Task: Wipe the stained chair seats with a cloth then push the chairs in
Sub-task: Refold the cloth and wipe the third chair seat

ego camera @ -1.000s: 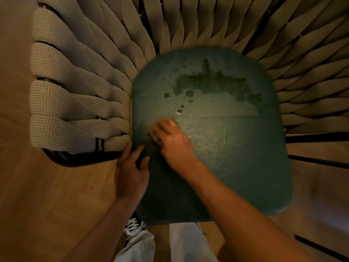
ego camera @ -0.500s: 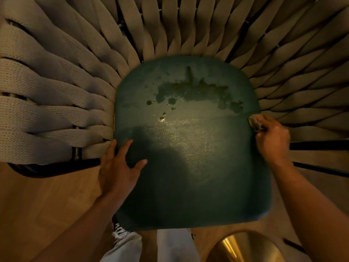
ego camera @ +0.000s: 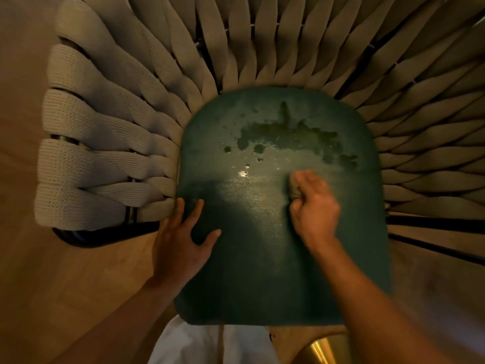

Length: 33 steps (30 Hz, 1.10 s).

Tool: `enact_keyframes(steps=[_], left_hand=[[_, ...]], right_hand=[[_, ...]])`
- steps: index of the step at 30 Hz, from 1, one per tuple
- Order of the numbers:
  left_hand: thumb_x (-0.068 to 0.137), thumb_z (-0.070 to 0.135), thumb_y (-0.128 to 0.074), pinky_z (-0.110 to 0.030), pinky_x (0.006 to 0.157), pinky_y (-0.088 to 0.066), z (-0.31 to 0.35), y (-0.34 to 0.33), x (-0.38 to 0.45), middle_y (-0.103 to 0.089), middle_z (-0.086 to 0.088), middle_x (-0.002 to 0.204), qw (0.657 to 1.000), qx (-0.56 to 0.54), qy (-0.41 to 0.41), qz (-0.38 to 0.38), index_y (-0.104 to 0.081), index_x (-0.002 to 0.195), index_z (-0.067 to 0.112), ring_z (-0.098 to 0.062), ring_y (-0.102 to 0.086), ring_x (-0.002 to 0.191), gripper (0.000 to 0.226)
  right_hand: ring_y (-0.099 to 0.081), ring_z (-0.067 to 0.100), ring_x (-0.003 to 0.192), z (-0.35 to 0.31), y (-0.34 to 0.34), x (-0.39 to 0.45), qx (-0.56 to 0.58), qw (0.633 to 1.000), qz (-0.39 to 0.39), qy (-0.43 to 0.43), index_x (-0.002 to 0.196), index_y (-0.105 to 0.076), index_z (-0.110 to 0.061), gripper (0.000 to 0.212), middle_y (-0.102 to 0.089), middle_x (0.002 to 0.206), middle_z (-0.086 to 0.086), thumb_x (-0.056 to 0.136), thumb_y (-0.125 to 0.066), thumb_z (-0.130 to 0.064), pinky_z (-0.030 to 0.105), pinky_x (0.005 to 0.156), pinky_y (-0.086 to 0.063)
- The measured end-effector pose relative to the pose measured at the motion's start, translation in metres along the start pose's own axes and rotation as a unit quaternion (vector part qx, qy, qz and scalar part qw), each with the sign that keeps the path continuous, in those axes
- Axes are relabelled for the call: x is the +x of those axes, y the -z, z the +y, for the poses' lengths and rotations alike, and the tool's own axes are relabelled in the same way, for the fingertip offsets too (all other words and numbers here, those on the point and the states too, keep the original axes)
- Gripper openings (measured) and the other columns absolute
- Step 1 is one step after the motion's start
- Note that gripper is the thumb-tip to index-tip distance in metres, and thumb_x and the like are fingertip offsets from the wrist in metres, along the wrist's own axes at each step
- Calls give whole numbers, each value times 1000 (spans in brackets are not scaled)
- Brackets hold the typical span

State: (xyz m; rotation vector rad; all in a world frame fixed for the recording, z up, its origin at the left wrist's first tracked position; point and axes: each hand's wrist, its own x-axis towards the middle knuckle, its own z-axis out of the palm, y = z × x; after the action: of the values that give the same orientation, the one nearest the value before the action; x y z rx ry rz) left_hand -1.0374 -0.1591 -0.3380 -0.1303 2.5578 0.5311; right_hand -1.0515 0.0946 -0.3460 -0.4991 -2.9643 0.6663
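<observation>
Now the right hand (ego camera: 313,206), bunched around a small cloth (ego camera: 294,186), has swept back from the right edge of the green chair seat (ego camera: 262,258) toward its middle, so wiping continues just near of the stain (ego camera: 294,137). That dark, ragged blotch with scattered droplets lies untouched across the far half. The left hand (ego camera: 181,240) rests spread flat on the seat's left edge, holding nothing.

The dark green chair seat (ego camera: 262,258) bears a blotchy dark stain (ego camera: 294,132) across its back half, with small spots beside it. A left hand (ego camera: 178,245) lies flat on its left edge, and a right hand (ego camera: 313,208) presses a bunched cloth (ego camera: 294,186) onto it near the stain
</observation>
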Motion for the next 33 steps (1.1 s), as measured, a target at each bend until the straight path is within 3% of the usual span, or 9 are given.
enact_keyframes(steps=[4,6,8,9,11,14,17,23,33], left_hand=[[84,68,-48,-47,111,-31,-13,2,-4,-1,5,162,999,10,-45,-24,-13,149,47,-25,-12,146,77],[87,53,-57,-42,107,-36,-13,-9,0,-23,-2,158,999,5,-46,-15,-29,148,32,-22,-30,139,70],[96,31,-50,-28,101,-39,-19,1,4,-45,-5,145,984,-102,64,-132,-36,140,11,-19,-47,126,51],[101,24,-40,-23,100,-36,-25,-2,3,-40,-8,147,983,-19,113,-142,-29,143,5,-21,-42,131,48],[103,31,-29,-22,106,-23,-20,-19,-2,-22,-18,155,981,-94,133,-105,-16,146,-4,-25,-24,142,57],[78,60,-24,-39,112,-22,-28,-17,-5,-29,-19,153,996,-61,29,-52,-33,146,4,-34,-30,140,88],[82,67,-28,-44,110,-30,-26,-13,-10,-18,-10,159,997,35,-62,-28,-24,150,29,-29,-23,144,78],[89,59,-46,-46,116,-21,0,4,-1,18,4,160,999,-22,-43,-13,-11,150,43,-24,7,148,72],[88,52,-56,-52,114,-28,30,10,33,10,2,161,997,-61,54,2,-14,149,44,-28,0,148,74]], right_hand=[[-45,28,129,-97,-35,-15,3,990,-126,69,132,-54,-19,57,-51,139,8,77,-64,-5,39,100,-43],[-40,26,131,-142,-55,-22,6,978,-159,131,131,-53,-21,51,-48,140,5,82,-63,-12,36,98,-45],[-39,27,131,-179,-72,-30,4,969,-165,186,126,-57,-18,42,-51,136,5,85,-61,-17,31,98,-43],[-35,29,133,-191,-79,-33,5,965,-177,194,126,-56,-14,39,-49,136,7,87,-57,-16,31,102,-39],[-29,30,135,-197,-85,-34,9,963,-197,184,124,-56,-10,35,-47,138,9,90,-49,-13,34,104,-39],[-40,27,131,-177,-76,-28,6,963,-176,206,118,-61,-13,36,-54,132,6,83,-57,-9,33,97,-45],[-49,28,125,-141,-59,-18,-9,961,-172,216,119,-62,-15,45,-57,130,7,75,-68,-8,33,90,-50],[-36,29,137,-38,-5,16,-48,985,-149,74,134,-54,-18,64,-42,147,9,76,-58,9,38,107,-34],[-52,35,120,122,68,61,-107,990,-43,-85,120,-64,-7,60,-55,133,16,64,-40,-9,41,104,-42]])
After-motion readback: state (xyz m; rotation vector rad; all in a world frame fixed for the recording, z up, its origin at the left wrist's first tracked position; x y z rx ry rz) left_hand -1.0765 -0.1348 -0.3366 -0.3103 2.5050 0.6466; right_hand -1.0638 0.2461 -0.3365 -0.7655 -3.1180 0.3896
